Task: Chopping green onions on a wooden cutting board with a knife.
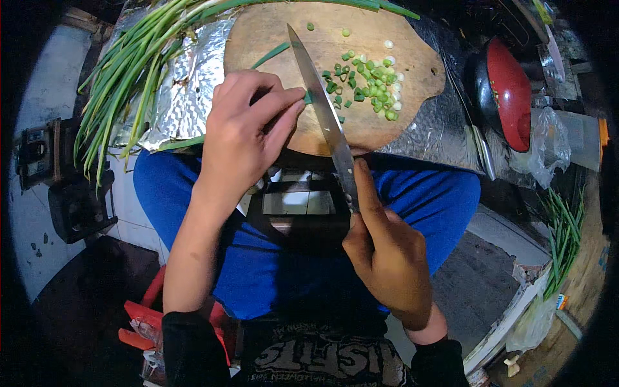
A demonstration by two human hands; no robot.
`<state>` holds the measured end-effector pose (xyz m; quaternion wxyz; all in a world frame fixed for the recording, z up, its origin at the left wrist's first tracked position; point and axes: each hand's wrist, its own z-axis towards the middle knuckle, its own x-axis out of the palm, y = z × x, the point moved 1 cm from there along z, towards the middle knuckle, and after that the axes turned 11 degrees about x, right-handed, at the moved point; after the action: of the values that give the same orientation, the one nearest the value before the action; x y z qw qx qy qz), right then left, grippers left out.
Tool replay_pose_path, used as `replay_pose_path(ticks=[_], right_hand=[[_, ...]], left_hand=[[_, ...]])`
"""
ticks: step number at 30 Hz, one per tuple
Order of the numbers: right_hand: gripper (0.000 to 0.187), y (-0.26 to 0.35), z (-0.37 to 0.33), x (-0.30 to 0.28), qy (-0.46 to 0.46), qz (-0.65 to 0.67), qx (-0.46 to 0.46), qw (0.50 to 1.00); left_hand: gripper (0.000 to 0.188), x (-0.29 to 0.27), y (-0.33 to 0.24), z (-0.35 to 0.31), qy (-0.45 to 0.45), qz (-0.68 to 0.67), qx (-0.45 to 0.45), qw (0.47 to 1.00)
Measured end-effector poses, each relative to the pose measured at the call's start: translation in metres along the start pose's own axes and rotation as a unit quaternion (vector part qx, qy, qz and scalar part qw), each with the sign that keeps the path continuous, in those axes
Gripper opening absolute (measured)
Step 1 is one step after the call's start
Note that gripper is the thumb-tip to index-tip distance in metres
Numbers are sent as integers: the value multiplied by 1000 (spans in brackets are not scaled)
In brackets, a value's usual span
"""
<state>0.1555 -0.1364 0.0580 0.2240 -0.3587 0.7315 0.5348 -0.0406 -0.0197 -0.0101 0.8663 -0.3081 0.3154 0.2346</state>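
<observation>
My right hand (387, 248) is wrapped round the handle of a long kitchen knife (320, 93), its index finger laid along the blade's heel. The blade points away from me over a wooden cutting board (271, 29). Just left of the blade, my left hand (248, 126) pinches a green onion (271, 55) down on the board; a short end shows between fingertips and blade, and most of the stalk is hidden under the hand. To the right of the knife lie chopped green onion pieces (380, 84), dark green nearest the blade and pale ones farther right.
Whole green onions (122, 84) hang over the left edge beside foil sheeting (184, 97). At right are a red-and-black bowl (509, 93), a second metal utensil (482, 151), a clear plastic bag (549, 145) and another bunch of green onions (565, 235). A dark stool (80, 200) stands at left.
</observation>
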Motion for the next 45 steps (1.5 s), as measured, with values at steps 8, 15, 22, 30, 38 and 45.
replay_pose_path(ticks=[8,15,22,30,38,45], right_hand=[[73,5,-11,-1,20,-15,29,999],[80,11,-3,4,24,-44,30,998],[84,10,25,18,-53,-5,9,999],[74,8,31,5,-77,10,-20,997],[85,5,24,2,-63,-13,-66,996],[80,5,20,4,-22,6,-15,1000]], left_hand=[[18,4,1,-3,-15,-14,-6,1000],[19,0,1,0,3,-8,9,1000],[19,-5,-1,0,15,-26,-5,1000],[19,-3,0,2,-5,-54,-7,999],[13,1,2,1,-12,-42,-24,999],[14,3,3,2,-19,-35,-20,999]])
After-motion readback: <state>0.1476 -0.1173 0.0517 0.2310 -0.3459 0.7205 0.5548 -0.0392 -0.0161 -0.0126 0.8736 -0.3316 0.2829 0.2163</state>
